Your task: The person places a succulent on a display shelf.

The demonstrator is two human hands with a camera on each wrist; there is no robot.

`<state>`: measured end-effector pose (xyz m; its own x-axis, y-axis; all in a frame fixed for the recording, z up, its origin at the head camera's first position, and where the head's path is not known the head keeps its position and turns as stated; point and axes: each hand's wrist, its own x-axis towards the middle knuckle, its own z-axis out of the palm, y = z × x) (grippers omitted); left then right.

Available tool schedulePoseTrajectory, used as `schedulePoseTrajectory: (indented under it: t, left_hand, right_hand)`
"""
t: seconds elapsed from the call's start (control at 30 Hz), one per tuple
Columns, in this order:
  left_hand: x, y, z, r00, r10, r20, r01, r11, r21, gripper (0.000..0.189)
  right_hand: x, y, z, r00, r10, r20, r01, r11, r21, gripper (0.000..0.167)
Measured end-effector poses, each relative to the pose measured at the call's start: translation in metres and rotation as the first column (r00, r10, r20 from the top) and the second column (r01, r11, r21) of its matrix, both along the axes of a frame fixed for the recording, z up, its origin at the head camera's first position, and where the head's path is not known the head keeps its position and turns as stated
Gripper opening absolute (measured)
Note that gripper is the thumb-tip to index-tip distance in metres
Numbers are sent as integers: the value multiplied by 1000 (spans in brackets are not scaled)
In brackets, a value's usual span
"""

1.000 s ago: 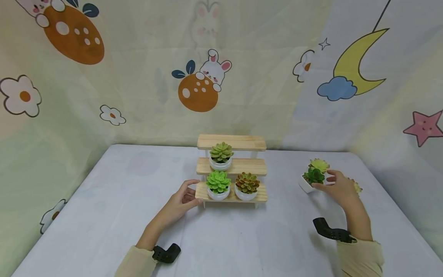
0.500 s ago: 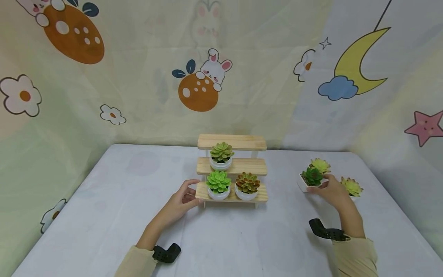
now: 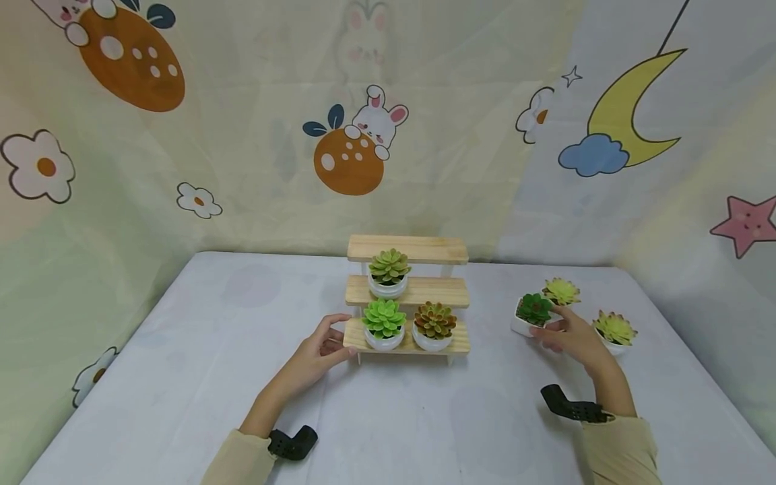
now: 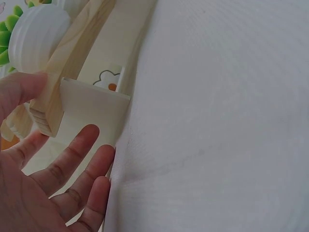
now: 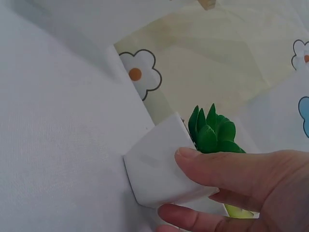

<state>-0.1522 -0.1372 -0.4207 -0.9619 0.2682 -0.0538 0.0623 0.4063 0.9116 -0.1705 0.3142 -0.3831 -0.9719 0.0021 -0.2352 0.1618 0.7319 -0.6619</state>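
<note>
My right hand (image 3: pixel 568 335) grips a white angular pot (image 5: pixel 157 164) holding a dark green succulent (image 3: pixel 534 309), with the thumb on its near side. In the right wrist view the pot looks tilted; whether its base touches the table cannot be told. At the left end of the lowest step, my left hand (image 3: pixel 322 347) pinches the three-tier wooden plant stand (image 3: pixel 445 292), thumb and index finger on the board (image 4: pixel 77 53). A bright green succulent (image 3: pixel 383 318) and a reddish-brown succulent (image 3: pixel 434 320) stand on that step. One light green succulent (image 3: pixel 390 267) sits on the middle step.
Two yellow-green succulents in white pots, one behind (image 3: pixel 561 292) and one to the right (image 3: pixel 615 328), stand near my right hand. A white cloth (image 3: pixel 424 424) covers the table. Behind rises a printed cloth backdrop (image 3: pixel 254 135).
My right hand has closed in on the dark green succulent's pot and shifted it slightly left, away from the yellow-green ones. The left hand has stayed at the stand.
</note>
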Motion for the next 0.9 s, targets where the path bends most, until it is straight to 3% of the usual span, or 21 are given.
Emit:
schedulePoseTrajectory:
  t: [0.27, 0.53, 0.9]
  left_hand:
    - [0, 0, 0, 1000, 3, 9, -3, 1000, 3, 57]
    - [1, 0, 1, 999, -32, -9, 32, 999, 5, 57]
    - [0, 1, 2, 1000, -1, 13, 1, 1000, 7, 58]
  right_hand:
    - [1, 2, -6, 1000, 10, -24, -11, 999, -30, 88]
    - [2, 2, -7, 998, -3, -56, 1, 1000, -26, 88]
    - [4, -7, 13, 993, 1, -122, -11, 996, -85, 90]
